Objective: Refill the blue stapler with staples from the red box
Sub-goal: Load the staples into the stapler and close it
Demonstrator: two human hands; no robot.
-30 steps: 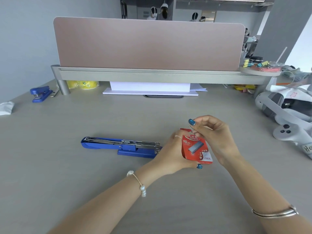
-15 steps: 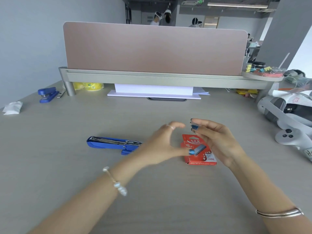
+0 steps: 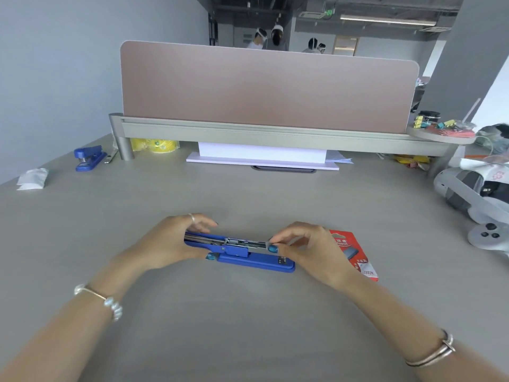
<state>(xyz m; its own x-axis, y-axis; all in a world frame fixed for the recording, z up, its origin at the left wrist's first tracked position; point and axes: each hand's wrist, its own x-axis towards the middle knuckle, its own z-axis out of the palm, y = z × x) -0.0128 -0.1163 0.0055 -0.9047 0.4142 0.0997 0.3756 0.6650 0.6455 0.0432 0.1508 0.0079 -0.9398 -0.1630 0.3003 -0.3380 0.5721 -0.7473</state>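
The blue stapler lies folded open and flat on the desk, its metal staple channel facing up. My left hand grips its left end, thumb in front and fingers over the top. My right hand pinches a strip of staples between thumb and forefinger at the right end of the channel. The red box lies flat on the desk just right of my right hand, partly hidden by it.
A second blue stapler sits at the far left by the divider post, with crumpled white paper beside it. A white paper stack lies under the divider shelf. A headset and controller occupy the right edge.
Both hands let go of the red box, which now lies on the desk. My left hand took the stapler's left end and my right hand carried a staple strip to the channel.
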